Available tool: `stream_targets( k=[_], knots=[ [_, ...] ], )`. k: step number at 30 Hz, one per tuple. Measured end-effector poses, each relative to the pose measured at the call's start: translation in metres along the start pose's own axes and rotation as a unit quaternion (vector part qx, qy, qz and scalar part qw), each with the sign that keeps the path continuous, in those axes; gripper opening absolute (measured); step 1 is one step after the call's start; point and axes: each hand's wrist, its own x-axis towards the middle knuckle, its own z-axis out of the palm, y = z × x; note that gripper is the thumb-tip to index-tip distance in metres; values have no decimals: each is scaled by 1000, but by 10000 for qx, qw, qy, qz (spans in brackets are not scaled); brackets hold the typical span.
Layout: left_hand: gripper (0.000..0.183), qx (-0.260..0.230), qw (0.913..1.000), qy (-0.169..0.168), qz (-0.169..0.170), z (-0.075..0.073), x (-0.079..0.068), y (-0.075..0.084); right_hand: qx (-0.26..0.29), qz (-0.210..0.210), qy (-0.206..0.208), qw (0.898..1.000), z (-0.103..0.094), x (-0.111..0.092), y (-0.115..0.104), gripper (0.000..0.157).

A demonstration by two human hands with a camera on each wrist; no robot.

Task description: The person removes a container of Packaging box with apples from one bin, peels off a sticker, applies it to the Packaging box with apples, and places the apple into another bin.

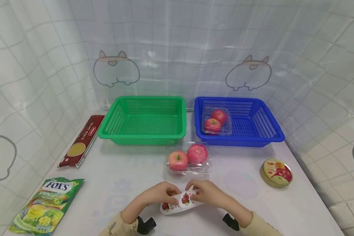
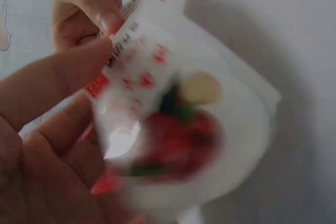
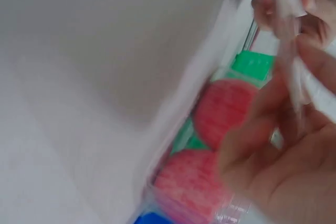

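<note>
Hands: left hand (image 1: 162, 193) and right hand (image 1: 207, 193) both pinch the white fruit strip (image 1: 185, 199), near the apple box (image 1: 194, 169) on the counter (image 1: 129, 183) | Step: likely getting the strip ready | Next: seems to need a gentle, steady hold | Views: right wrist shows its thin edge (a bit blurry), head its fruit pictures

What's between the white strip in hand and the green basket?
A clear plastic box holding two apples sits between the white strip and the green basket; shows in the head view.

On the tabletop (image 1: 286, 209), bag (image 1: 45, 205) and packet (image 1: 82, 142) lie left, tin (image 1: 276, 172) right, baskets (image 1: 144, 139) far, apple box (image 1: 191, 170) between baskets and pack (image 1: 185, 200).
</note>
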Motion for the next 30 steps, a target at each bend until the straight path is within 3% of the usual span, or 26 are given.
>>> stream_targets(
  k=[3,5,8,10,12,18,23,26,30],
  knots=[
    [18,-206,9993,-279,167,-4,2,2,-152,-713,-178,9972,-1,1,0,38],
    [17,-392,9978,-483,209,-6,3,2,-457,-1352,-127,9897,0,2,1,43],
    [15,-648,9950,-709,259,-9,4,2,-859,-2167,135,9723,0,3,1,36],
    [14,-729,9938,-796,251,-10,4,1,-953,-2473,302,9638,0,4,0,30],
    [13,-768,9933,-822,249,-10,4,0,-953,-2601,370,9601,0,4,-1,25],
    [18,-913,9900,-1059,186,-12,6,-1,-844,-2529,301,9633,-2,5,-1,26],
    [20,-1167,9851,-1237,248,-13,10,-2,-664,-2788,413,9572,-3,8,-2,20],
    [17,-1325,9836,-1206,226,-13,10,-2,-529,-2828,446,9567,-4,9,-2,16],
    [14,-1469,9833,-1066,159,-14,11,-1,-336,-2624,466,9632,-6,11,-2,13]
  ],
)
